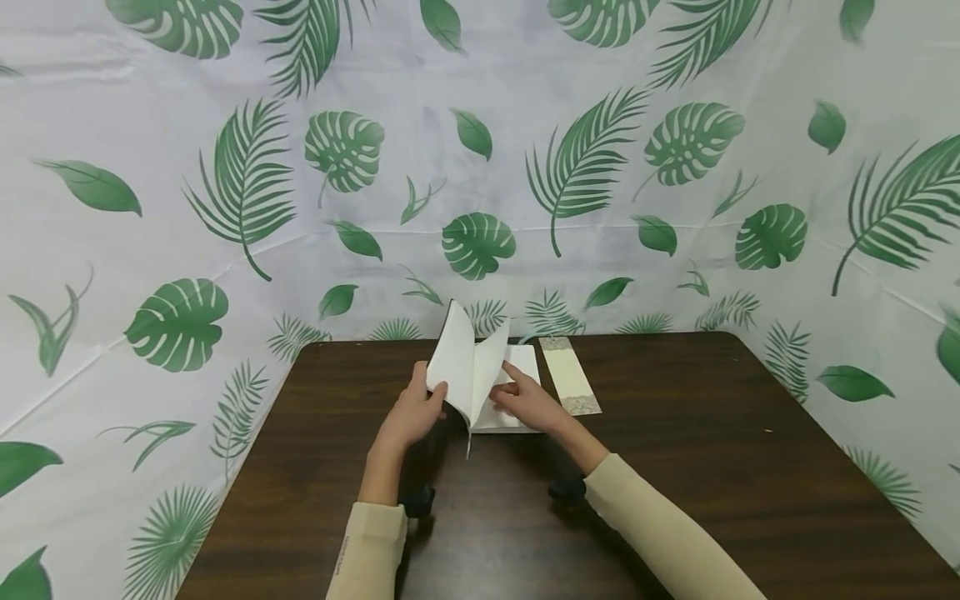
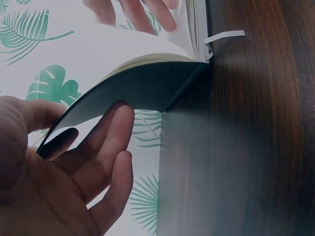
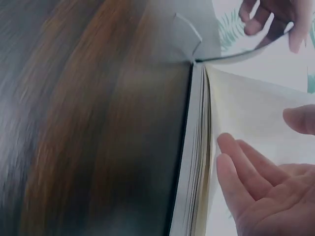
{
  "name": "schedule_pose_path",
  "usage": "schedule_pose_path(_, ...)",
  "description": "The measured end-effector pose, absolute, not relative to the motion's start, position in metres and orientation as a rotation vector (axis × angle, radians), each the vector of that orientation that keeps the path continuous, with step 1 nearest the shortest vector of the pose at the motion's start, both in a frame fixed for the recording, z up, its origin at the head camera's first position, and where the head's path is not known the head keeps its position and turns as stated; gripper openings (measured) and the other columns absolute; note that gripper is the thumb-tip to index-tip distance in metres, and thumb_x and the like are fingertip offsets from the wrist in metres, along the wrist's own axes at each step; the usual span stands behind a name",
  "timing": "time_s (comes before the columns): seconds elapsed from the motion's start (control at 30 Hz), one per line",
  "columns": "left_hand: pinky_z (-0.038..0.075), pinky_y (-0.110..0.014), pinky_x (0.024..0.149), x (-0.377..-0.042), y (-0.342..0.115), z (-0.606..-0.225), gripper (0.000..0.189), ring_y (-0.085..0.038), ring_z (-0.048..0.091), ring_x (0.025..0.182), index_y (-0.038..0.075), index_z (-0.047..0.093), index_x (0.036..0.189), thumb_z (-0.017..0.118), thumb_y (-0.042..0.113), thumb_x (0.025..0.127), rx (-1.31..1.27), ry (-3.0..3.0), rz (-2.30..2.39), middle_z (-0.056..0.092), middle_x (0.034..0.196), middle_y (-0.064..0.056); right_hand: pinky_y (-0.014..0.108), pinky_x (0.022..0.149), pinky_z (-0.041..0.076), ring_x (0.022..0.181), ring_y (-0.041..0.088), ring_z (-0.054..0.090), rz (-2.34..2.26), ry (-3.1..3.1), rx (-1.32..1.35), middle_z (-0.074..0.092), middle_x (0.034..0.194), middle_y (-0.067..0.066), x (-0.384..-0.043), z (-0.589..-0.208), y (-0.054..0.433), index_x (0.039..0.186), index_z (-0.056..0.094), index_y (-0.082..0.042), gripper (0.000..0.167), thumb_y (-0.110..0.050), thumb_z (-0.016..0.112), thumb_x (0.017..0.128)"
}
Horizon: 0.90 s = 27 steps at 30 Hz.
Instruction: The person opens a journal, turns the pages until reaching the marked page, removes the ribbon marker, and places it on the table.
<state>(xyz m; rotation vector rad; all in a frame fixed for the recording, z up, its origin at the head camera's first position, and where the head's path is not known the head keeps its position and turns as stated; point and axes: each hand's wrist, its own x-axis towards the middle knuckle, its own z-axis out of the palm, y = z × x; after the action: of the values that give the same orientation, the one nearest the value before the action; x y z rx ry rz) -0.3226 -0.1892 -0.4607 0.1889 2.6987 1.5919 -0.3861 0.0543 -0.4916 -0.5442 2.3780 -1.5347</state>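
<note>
A dark-covered notebook [image 1: 453,354] lies open on the table, its left side raised and one white page [image 1: 489,367] standing up in the middle. My left hand [image 1: 414,410] holds the raised left side by its outer edge, thumb over the pages and fingers beneath the dark cover [image 2: 133,88]. Against the right face of the standing page is my right hand [image 1: 528,402], index finger extended. In the right wrist view the right hand's fingers [image 3: 236,184] look relaxed, with the thumb apart from them. A thin pale ribbon [image 2: 226,35] hangs from the spine's near end.
Just right of the notebook lies a cream bookmark [image 1: 568,375] with patterned ends and a bluish tassel. The dark wooden table [image 1: 697,433] meets a leaf-print cloth [image 1: 405,250] at the back and sides. Dark devices [image 1: 417,502] sit at both wrists.
</note>
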Motion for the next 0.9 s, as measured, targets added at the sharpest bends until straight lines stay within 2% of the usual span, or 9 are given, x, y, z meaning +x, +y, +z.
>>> schedule_pose_path(0.1,0.057,-0.050,0.089,-0.322,-0.187,-0.460,0.040,-0.040,0.075,0.100,0.009,0.034,0.149,0.048,0.024,0.115,0.202,2.682,1.598,0.065,0.130,-0.027,0.047,0.100,0.060,0.121,0.036,0.075,-1.513,2.349,-0.585,0.061,0.149,0.029,-0.384,-0.492,0.048,0.174,0.012,-0.011,0.080,-0.025,0.058,0.111)
schedule_pose_path(0.27,0.054,-0.045,0.078,-0.322,-0.185,-0.459,0.039,-0.034,0.075,0.091,0.012,0.037,0.148,0.048,0.029,0.115,0.136,2.717,1.564,0.069,0.122,-0.026,0.050,0.104,0.058,0.127,0.039,0.071,-1.477,2.300,-0.666,0.052,0.158,0.031,-0.378,-0.491,0.040,0.175,0.009,-0.013,0.081,-0.028,0.057,0.112)
schedule_pose_path(0.37,0.051,-0.041,0.074,-0.322,-0.183,-0.459,0.037,-0.031,0.075,0.088,0.015,0.040,0.147,0.043,0.035,0.116,0.083,2.753,1.532,0.071,0.122,-0.025,0.053,0.106,0.057,0.134,0.042,0.066,-1.460,2.275,-0.729,0.045,0.162,0.032,-0.375,-0.491,0.037,0.175,0.011,-0.015,0.078,-0.026,0.056,0.113)
schedule_pose_path(0.47,0.048,-0.040,0.071,-0.322,-0.182,-0.459,0.038,-0.032,0.075,0.087,0.017,0.042,0.145,0.036,0.042,0.116,0.044,2.768,1.517,0.072,0.117,-0.023,0.053,0.106,0.056,0.137,0.044,0.063,-1.433,2.273,-0.779,0.043,0.164,0.029,-0.373,-0.491,0.034,0.175,0.015,-0.017,0.075,-0.023,0.057,0.113)
schedule_pose_path(0.67,0.045,-0.039,0.069,-0.321,-0.182,-0.457,0.059,-0.038,0.072,0.084,0.019,0.044,0.144,0.022,0.065,0.113,0.013,2.770,1.518,0.071,0.108,-0.019,0.055,0.107,0.055,0.140,0.046,0.059,-1.364,2.273,-0.820,0.038,0.170,0.021,-0.368,-0.488,0.030,0.174,0.022,-0.025,0.074,-0.024,0.061,0.111)
schedule_pose_path(0.77,0.045,-0.039,0.068,-0.321,-0.183,-0.456,0.060,-0.035,0.071,0.083,0.018,0.044,0.145,0.030,0.067,0.112,0.011,2.773,1.506,0.070,0.107,-0.017,0.057,0.107,0.055,0.138,0.047,0.061,-1.349,2.267,-0.823,0.037,0.171,0.020,-0.367,-0.488,0.029,0.173,0.023,-0.029,0.075,-0.025,0.063,0.110)
schedule_pose_path(0.9,0.046,-0.038,0.066,-0.321,-0.184,-0.457,0.043,-0.024,0.070,0.079,0.014,0.044,0.144,0.046,0.045,0.114,0.041,2.815,1.473,0.070,0.102,-0.015,0.057,0.106,0.055,0.136,0.045,0.063,-1.340,2.292,-0.806,0.038,0.170,0.021,-0.366,-0.489,0.028,0.174,0.021,-0.029,0.077,-0.026,0.063,0.110)
